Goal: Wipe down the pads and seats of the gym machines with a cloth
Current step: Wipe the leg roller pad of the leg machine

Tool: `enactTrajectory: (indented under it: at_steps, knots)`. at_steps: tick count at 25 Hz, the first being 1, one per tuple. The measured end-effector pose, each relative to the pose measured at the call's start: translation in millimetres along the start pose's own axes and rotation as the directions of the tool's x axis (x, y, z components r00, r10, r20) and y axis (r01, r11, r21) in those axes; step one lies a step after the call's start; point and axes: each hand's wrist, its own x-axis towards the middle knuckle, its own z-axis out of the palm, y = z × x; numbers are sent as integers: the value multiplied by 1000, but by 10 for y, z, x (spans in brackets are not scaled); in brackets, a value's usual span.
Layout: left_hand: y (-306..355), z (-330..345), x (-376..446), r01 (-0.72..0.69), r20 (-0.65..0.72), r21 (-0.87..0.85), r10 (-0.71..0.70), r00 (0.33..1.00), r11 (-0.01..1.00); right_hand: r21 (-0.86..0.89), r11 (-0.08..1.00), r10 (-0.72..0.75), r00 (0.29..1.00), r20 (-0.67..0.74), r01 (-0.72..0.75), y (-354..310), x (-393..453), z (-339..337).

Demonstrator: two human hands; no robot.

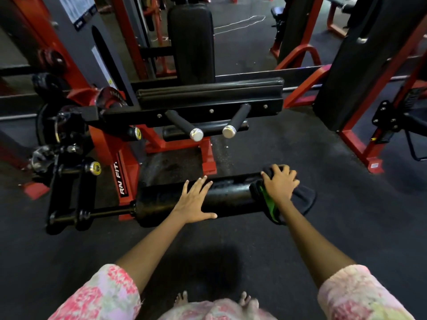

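While pressed over the dark cloth (pixel 300 195) at the right end of the roller pad (pixel 226 199), right hand (pixel 280 184) with fingers curled around cloth and pad; left hand (pixel 196 200) laid flat, fingers spread, steadying the middle. Head view: roller pad low above the rubber floor (pixel 323 227), long axis left to right, free end pointing right, left end carried on the machine's lever arm (pixel 69 197). Step judged: wiping the roller. Next move likely calls for drawing the cloth leftward along that axis
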Motion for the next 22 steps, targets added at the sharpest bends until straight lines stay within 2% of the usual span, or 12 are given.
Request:
enactTrajectory:
  at_steps: [2,5,7,8,10,11,13,15,17,19,20,22]
  knots:
    - [-227,-13,-123,32,12,23,-32,999,999,-9,1000,-24,1000,-8,24,-409,-256,144]
    - [-528,-14,-277,82,29,48,-84,996,995,-34,935,-349,932,101,353,-742,-691,361]
    - [-722,-41,-367,92,43,70,-95,995,993,-96,884,-440,883,162,458,-593,-628,349]
    - [-833,-49,-413,104,46,83,-108,993,991,-117,905,-391,908,148,409,-503,-576,336]
    - [-1019,-92,-466,116,63,116,-124,990,986,-76,984,-156,986,63,160,-452,-542,296]
    - [-1087,-102,-474,112,80,130,-123,989,985,-35,999,-38,999,32,39,-534,-580,317]
    - [-1162,-78,-509,78,108,143,-94,990,987,-22,997,70,998,1,-70,-884,-777,416]
    - [-1216,-59,-522,39,107,119,-52,993,992,-43,999,29,1000,-7,-30,-1266,-1070,561]
    - [-1281,-74,-522,-10,69,42,7,998,999,-71,989,-132,991,2,132,-1510,-1347,696]
    - [-1349,-115,-550,-33,48,-34,34,998,999,-135,933,-329,943,56,333,-1542,-1475,788]
    - [-1391,-117,-571,-16,48,-16,17,999,1000,-169,909,-373,924,79,382,-1482,-1448,778]
    - [-1475,-83,-653,66,44,93,-71,997,993,-178,947,-264,963,51,268,-1338,-1348,725]
